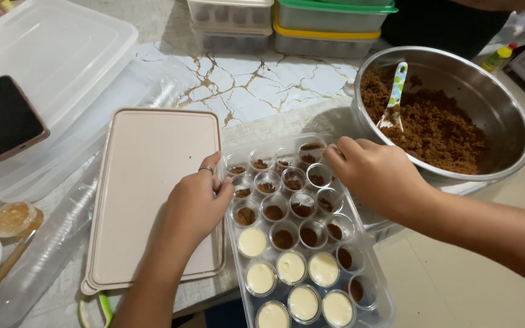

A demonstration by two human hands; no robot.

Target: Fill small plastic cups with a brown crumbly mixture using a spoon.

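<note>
Your fingers on the left hand (197,203) are curled together, resting on the left rim of the clear tray (369,276) of small cups (283,238). Your right hand (375,176) bends its fingers down on the tray's far right rim, by a cup with brown crumbs. Some near cups hold cream (291,267). The tray sits at the counter's near edge, just beside a pink lid (147,182) on its left. A big metal bowl (505,130) of crumbs with a spoon (394,97) stands at the right edge, behind your right hand.
</note>
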